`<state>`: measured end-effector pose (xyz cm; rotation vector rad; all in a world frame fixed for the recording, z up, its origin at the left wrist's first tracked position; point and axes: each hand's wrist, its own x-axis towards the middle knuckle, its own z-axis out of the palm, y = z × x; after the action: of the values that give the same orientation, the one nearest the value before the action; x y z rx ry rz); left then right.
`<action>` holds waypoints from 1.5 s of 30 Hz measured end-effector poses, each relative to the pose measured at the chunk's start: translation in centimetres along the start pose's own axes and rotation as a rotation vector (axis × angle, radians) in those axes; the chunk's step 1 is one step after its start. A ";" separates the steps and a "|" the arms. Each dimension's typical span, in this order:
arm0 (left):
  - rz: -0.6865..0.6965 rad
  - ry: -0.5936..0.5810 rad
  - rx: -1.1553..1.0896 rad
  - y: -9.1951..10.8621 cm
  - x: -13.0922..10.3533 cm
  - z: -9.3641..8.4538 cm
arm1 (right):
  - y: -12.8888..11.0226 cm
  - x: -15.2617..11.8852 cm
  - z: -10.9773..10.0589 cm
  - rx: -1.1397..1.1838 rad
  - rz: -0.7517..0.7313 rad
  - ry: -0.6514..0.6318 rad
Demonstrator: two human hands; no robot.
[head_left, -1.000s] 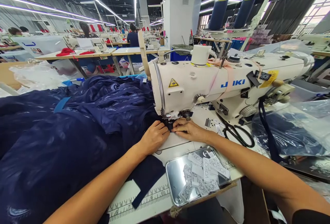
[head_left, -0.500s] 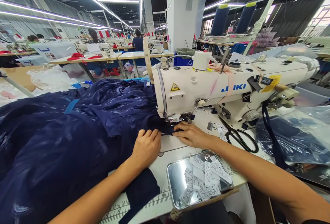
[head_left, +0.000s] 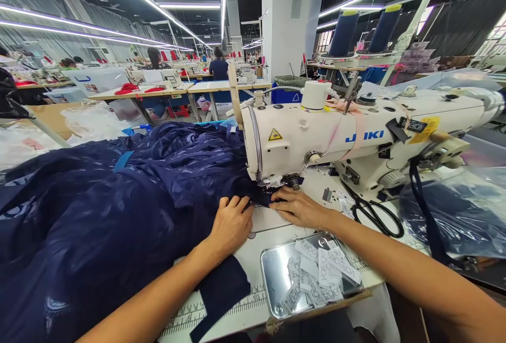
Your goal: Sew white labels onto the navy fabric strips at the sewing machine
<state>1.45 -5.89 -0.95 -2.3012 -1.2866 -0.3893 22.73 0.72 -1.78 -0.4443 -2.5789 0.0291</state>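
Note:
A large heap of navy fabric (head_left: 130, 211) covers the left of the table and runs under the head of a white sewing machine (head_left: 292, 132). My left hand (head_left: 233, 224) is closed on the fabric's edge just left of the needle area, its fingertips partly buried in the cloth. On the other side, my right hand (head_left: 298, 206) presses and grips the same fabric close to the presser foot. The needle itself is hidden under the machine head. A navy fabric piece (head_left: 225, 285) hangs over the table's front edge below my left wrist.
A metal tray (head_left: 272, 301) holding several printed white labels (head_left: 324, 272) lies in front of the machine. Black scissors (head_left: 377, 216) rest right of my right hand, near a plastic bag of navy cloth (head_left: 454, 211). Two navy thread cones (head_left: 343, 35) stand behind.
The whole view has shifted slightly, so everything sits a little further right. Both hands stay on the fabric beside the needle area, with hardly any visible movement of their own.

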 end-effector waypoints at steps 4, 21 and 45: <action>0.059 0.116 -0.003 0.0 0.2 -0.2 | 0.1 0.0 0.1 0.001 0.004 0.014; 0.186 -0.094 -0.329 -1.6 1.5 0.6 | 0.4 0.5 0.2 0.019 0.012 0.005; 0.106 -0.111 -0.277 -2.0 2.6 1.4 | 0.5 0.9 0.6 -0.175 0.045 -0.076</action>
<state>1.12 -2.43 -0.39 -2.6437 -1.2201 -0.4326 21.82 1.56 -1.94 -0.5753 -2.6569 -0.1681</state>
